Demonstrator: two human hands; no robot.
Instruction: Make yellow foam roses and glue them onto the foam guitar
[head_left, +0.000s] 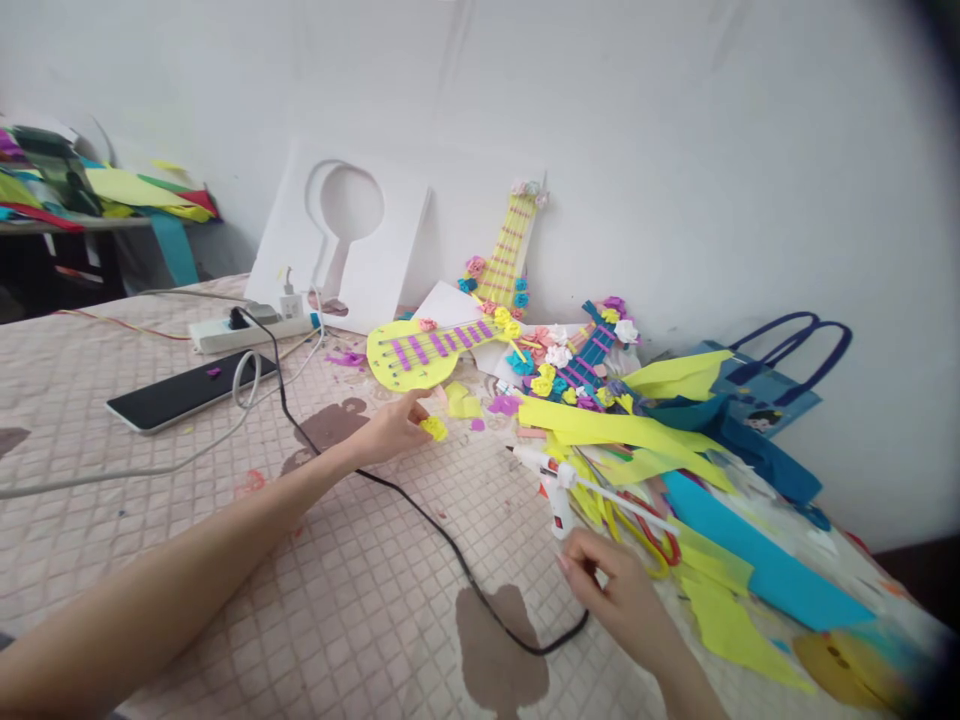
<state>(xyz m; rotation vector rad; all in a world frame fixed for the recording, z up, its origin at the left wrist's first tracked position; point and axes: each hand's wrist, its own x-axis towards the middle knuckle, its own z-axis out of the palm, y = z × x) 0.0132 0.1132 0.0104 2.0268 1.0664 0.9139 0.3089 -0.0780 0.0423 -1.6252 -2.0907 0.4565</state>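
Note:
My left hand [394, 430] pinches a small yellow paper flower [433, 428] just above the table, close to the yellow guitar-shaped cutout [411, 358] with purple bands and strings. On the right, my right hand [619, 590] has its fingers curled at the lower end of the handle of a white hot glue gun [556, 495]. The gun's dark nozzle points left, and a long glue stick sticks out of its back. A black cord [427, 515] runs from near my right hand across the table to the power strip [251, 328].
A black phone [191, 392] lies left. White board [337, 240] with a cut-out leans on the wall beside a yellow flowered neck piece [510, 245]. Blue decorated guitar [589, 360], yellow paper strips [622, 428], scissors [645, 530] and a blue bag [772, 390] crowd the right.

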